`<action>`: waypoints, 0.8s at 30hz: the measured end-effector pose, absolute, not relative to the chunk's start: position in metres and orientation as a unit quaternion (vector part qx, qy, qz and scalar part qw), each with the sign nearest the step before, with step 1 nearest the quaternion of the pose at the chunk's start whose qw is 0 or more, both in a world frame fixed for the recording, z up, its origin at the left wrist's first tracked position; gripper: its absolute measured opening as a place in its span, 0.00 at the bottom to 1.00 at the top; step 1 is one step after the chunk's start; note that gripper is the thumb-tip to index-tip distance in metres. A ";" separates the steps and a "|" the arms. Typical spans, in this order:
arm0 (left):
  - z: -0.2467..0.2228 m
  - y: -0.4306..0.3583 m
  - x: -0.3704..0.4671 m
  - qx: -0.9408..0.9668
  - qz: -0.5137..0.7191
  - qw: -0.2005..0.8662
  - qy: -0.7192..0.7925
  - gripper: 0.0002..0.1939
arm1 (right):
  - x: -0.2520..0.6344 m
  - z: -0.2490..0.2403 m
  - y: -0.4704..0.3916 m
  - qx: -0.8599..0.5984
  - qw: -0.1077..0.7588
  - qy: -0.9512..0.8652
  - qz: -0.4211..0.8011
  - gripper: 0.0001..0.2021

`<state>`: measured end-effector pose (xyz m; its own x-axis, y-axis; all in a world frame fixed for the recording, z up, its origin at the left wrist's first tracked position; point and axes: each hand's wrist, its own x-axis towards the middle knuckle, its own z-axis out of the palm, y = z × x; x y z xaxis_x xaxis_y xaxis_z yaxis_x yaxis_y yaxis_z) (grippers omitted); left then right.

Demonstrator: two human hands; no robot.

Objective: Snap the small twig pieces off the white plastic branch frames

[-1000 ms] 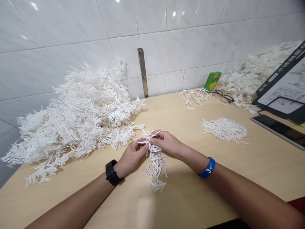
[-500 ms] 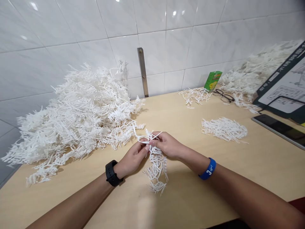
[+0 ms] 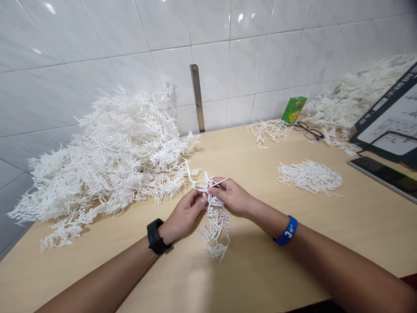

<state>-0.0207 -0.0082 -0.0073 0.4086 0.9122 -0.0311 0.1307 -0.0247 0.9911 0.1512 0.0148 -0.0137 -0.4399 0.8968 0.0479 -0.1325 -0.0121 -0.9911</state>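
At the middle of the table (image 3: 260, 161), head view: both hands are working close together on a white branched strand (image 3: 215, 213). The left hand (image 3: 183, 215) is keeping its fingers clamped on the upper part; the right hand (image 3: 235, 198) is pinching the same part just beside, thumb on top. Compared with one second ago, a bent stalk (image 3: 189, 171) is now standing up from the grip, leaning toward the large pile (image 3: 124, 148); the whole scene is sitting slightly farther right in view.

Materials: the strand is looking smooth and plastic-like, its side twigs fanning out like comb teeth. Its lower end is trailing toward the near side; whether it is touching the table, cannot tell. The large pile is showing the same tangled, bristly texture. A flat heap (image 3: 309, 176) of slender white pieces is lying to the right. The table is showing pale wood grain; glossy tiles (image 3: 244, 65) are facing it behind, bearing a metal strip (image 3: 197, 98).

Edges and room: bare wood is extending between the right hand and the flat heap, and nearer the person. A green carton (image 3: 293, 111) and eyeglasses (image 3: 313, 134) are occupying the back right.
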 end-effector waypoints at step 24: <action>-0.005 -0.003 -0.019 0.609 0.355 0.572 0.420 0.15 | 0.149 -0.021 0.016 -0.335 0.398 -0.581 0.626 0.13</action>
